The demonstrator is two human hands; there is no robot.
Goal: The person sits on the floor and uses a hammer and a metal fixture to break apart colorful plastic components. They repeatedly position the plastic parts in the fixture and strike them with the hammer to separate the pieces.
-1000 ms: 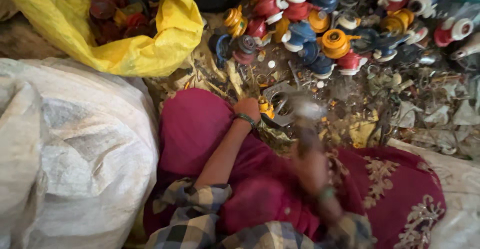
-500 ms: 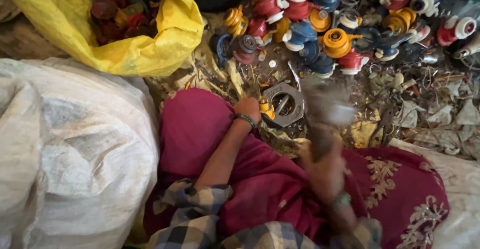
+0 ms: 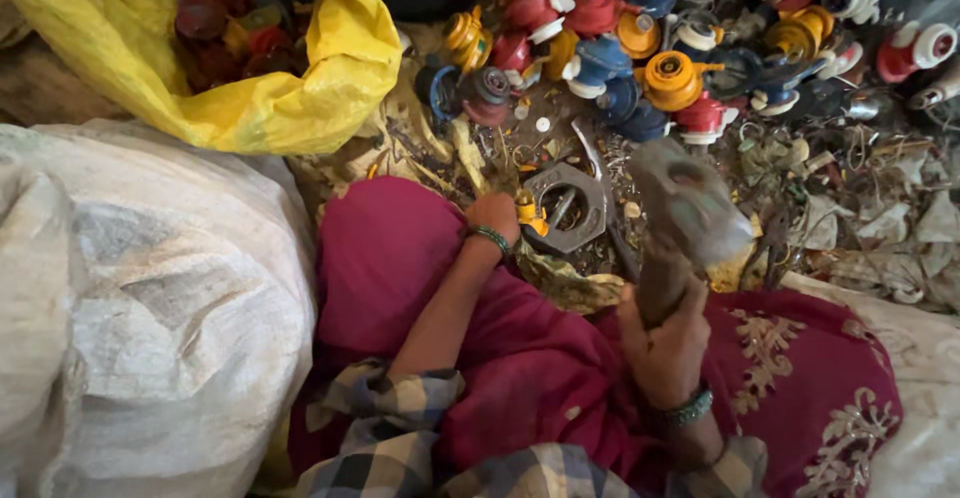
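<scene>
The right hand grips a hammer raised above the hexagonal metal ring, where the left hand pinches a small yellow piece. Coloured plastic reels crowd beyond; a yellow sack and white sack lie left.

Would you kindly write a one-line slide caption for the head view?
Right hand raises a hammer above a hexagonal metal ring where the left hand steadies a small yellow part.

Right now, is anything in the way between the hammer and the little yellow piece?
Nothing visible blocks it. The right hand holds the hammer raised, off to the right of the yellow piece, which the left hand pins at the edge of the grey metal ring. Only the left fingers sit close.
</scene>
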